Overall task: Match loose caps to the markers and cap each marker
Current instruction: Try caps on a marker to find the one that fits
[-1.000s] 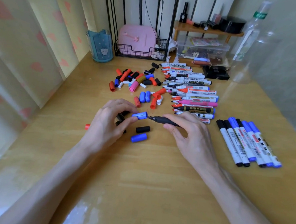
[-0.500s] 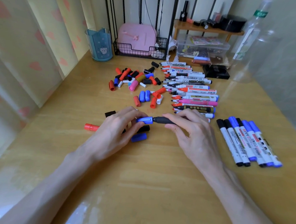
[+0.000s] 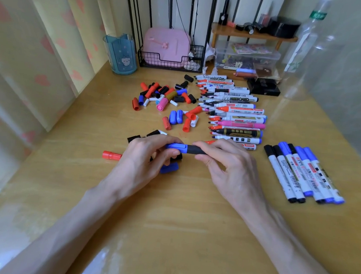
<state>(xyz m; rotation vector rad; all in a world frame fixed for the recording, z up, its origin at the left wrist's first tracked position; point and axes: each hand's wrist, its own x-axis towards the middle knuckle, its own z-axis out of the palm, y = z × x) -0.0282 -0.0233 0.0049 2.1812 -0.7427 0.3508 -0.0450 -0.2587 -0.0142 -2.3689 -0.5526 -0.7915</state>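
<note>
At the middle of the frame the left hand [image 3: 143,162] pinches a blue cap [image 3: 175,146] between its thumb and curled fingers [image 3: 171,139]. The right hand [image 3: 235,170] grips a black marker [image 3: 195,150], its fingers [image 3: 209,144] curled over the barrel and the thumb beneath. The cap sits on the marker's left end, in line with it, and both are held just above the wooden table [image 3: 180,222]; whether the cap is pushed fully home cannot be told. Just below the left hand a second blue cap [image 3: 170,168] lies on the table, a red cap [image 3: 110,155] lies to the hand's left, and black caps [image 3: 133,138] show just above it. Higher up, around the centre, lies a heap of loose caps [image 3: 163,95] in red, black, blue, white and pink. To its right is a row of uncapped markers [image 3: 234,110], tips pointing left. At the right of the frame a group of capped markers [image 3: 301,173] lies side by side, well apart from the hands.
</note>
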